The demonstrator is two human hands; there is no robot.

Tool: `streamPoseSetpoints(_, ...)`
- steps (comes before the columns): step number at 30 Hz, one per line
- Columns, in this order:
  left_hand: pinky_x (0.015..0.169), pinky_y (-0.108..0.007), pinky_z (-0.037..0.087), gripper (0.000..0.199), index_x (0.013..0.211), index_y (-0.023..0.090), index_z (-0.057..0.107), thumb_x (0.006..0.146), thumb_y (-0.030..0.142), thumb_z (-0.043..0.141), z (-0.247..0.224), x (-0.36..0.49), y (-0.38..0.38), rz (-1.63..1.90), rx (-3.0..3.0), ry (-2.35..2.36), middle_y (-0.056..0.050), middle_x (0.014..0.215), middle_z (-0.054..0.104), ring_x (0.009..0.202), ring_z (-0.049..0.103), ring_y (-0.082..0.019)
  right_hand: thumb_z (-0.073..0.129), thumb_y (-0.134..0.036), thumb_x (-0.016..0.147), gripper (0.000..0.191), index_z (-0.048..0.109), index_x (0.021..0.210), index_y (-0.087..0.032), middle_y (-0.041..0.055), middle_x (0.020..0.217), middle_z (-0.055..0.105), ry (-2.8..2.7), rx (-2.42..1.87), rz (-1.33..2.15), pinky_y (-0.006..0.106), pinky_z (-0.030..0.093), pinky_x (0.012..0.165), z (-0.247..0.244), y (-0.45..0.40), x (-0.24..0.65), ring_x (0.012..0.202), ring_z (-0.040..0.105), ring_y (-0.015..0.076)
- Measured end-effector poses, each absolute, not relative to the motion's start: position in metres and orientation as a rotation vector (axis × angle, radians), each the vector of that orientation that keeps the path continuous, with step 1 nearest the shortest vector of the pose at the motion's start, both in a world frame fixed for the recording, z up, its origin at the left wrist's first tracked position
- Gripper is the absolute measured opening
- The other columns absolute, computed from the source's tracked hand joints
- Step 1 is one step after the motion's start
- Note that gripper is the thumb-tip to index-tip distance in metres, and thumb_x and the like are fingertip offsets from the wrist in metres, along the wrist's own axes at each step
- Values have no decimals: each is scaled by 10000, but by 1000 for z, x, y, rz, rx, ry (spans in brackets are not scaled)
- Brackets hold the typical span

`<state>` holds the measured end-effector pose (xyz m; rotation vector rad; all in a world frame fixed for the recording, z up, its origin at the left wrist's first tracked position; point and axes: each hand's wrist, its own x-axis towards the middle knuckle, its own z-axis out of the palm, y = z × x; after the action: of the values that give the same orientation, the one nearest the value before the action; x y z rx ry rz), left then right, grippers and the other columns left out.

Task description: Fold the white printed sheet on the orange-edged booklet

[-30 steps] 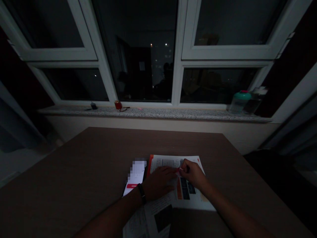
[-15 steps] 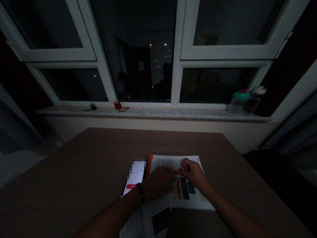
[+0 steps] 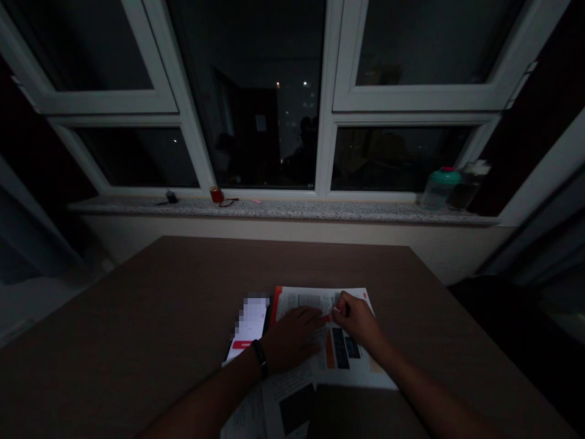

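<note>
My left hand (image 3: 295, 338) lies flat across a printed book or magazine (image 3: 381, 379), its fingers stretched out to the right. A dark band circles that wrist. On the right half of the page, my right hand (image 3: 359, 320) is closed in a pinch. Something small and reddish-white shows at its fingertips, too dim to name. A red patch sits between the two hands; I cannot tell whether it is print or part of what I hold. A loose-looking printed page (image 3: 274, 399) extends toward me below my left hand.
Left of the book lies a phone (image 3: 251, 326) with a lit screen. The brown table (image 3: 183, 305) reaches toward a granite windowsill (image 3: 297, 209). On the sill stand a teal-lidded jug (image 3: 441, 189), a red container (image 3: 216, 194) and a small dark bottle (image 3: 171, 196).
</note>
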<state>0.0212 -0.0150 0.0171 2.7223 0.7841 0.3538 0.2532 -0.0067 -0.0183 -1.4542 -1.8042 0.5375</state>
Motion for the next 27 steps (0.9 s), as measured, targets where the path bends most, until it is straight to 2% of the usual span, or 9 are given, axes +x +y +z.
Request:
streamPoseSetpoints(4,1090,-461,330,594,1414,280,375,883,268,643,18,21,-16,362,2726,772,-68,1434,443,1321,379,-277,585,-209,764,163,450,673,-223,-52,568,519,-1772,-1503,514,219,330,519,-17,-6,254,536,509,130)
streamPoseSetpoints(11,1086,-441,336,606,1415,267,382,869,255,646,24,22,-17,349,2735,743,-71,1409,462,1291,405,-272,609,-207,744,164,468,660,-214,-53,591,520,-1928,-1320,688,209,330,520,-15,-12,252,550,493,119)
streamPoseSetpoints(17,1080,-462,334,527,1394,275,403,907,311,600,22,21,-16,343,2738,751,-71,1429,446,1309,392,-282,569,-219,750,159,440,658,-219,-51,567,501,-1746,-1521,490,216,314,518,-20,-4,253,539,490,127)
streamPoseSetpoints(22,1064,-458,343,398,1298,283,501,918,324,611,19,20,-14,358,2779,727,-57,1415,464,1304,397,-281,551,-228,752,148,434,663,-224,-36,577,531,-1695,-1581,370,230,313,528,-17,-4,255,544,512,141)
streamPoseSetpoints(27,1030,-407,373,324,1230,261,553,917,277,636,20,23,-14,339,2817,665,-46,1308,549,1223,468,-252,537,-236,762,121,462,668,-221,-26,583,561,-1654,-1587,341,239,338,548,-11,-9,255,556,543,152)
